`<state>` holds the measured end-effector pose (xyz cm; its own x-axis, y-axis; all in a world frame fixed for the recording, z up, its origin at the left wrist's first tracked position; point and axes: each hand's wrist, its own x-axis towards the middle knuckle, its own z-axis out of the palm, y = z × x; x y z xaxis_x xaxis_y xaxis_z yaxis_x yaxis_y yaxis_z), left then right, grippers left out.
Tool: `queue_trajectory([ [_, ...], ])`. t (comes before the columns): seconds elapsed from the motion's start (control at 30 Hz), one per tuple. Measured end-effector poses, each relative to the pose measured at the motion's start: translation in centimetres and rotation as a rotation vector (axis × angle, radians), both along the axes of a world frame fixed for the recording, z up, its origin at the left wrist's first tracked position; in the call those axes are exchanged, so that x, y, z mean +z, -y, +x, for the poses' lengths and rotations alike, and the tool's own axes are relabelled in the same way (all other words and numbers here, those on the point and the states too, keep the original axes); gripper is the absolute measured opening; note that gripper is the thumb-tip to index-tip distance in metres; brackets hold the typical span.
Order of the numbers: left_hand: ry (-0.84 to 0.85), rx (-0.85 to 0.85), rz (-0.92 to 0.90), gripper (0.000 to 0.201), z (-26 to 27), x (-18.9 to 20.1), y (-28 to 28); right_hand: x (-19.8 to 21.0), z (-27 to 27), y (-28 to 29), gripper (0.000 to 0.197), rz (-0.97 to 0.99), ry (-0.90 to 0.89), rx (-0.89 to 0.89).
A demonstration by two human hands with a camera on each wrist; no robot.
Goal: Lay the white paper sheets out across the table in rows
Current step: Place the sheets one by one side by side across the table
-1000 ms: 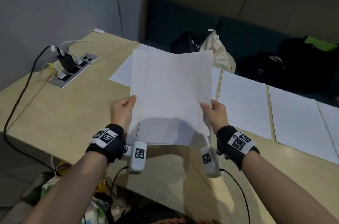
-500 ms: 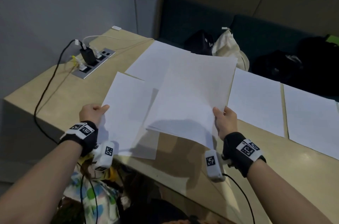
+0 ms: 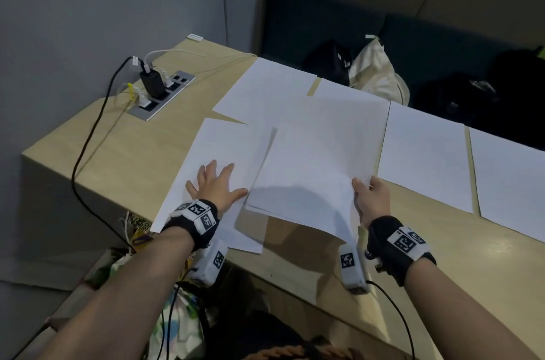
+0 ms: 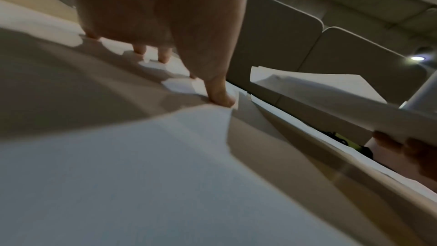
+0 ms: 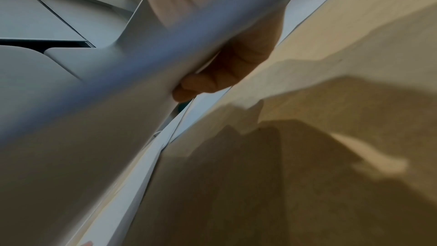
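The left hand lies palm down with its fingers straight and spread, pressing flat on a single white paper sheet that rests on the light wooden desk near its front left edge; the sheet's near corner overhangs the desk edge. In the left wrist view the fingertips touch the paper surface. The left forearm reaches forward from below, wrist level with the desk.

The right hand grasps a thin stack of white paper sheets at its near right edge, thumb on top and fingers curled underneath. The stack is lifted clear of the desk, casting a shadow below, and its left edge overlaps above the single sheet.

More white sheets in a far row lie flat along the back of the desk. A grey recessed power strip with a black charger plugged in sits at the far left.
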<state>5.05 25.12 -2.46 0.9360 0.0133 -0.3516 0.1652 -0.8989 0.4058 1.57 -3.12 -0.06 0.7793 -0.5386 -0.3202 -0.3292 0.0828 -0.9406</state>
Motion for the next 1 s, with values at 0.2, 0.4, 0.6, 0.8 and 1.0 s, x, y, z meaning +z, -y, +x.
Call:
queue_trajectory([
  [0.2,-0.091,-0.058,-0.006,0.076,1.5,1.5,-3.1,-0.4,-0.4,-0.3,0.031,-0.006,-0.001,-0.003],
  [0.4,-0.089,-0.05,0.006,0.089,0.8,0.8,-2.4,-0.2,-0.8,-0.3,0.029,-0.012,-0.003,-0.009],
  [0.6,-0.109,-0.027,0.004,0.09,1.1,0.7,-2.8,0.5,-1.3,0.3,0.013,-0.025,0.017,-0.034],
  [0.8,-0.116,-0.032,0.002,0.09,2.1,0.5,-3.8,0.7,-1.6,0.5,0.02,-0.032,0.034,-0.047],
  [1.0,-0.121,-0.013,-0.004,0.09,2.6,0.5,-4.2,0.7,-1.6,0.5,0.021,-0.042,0.015,-0.048],
])
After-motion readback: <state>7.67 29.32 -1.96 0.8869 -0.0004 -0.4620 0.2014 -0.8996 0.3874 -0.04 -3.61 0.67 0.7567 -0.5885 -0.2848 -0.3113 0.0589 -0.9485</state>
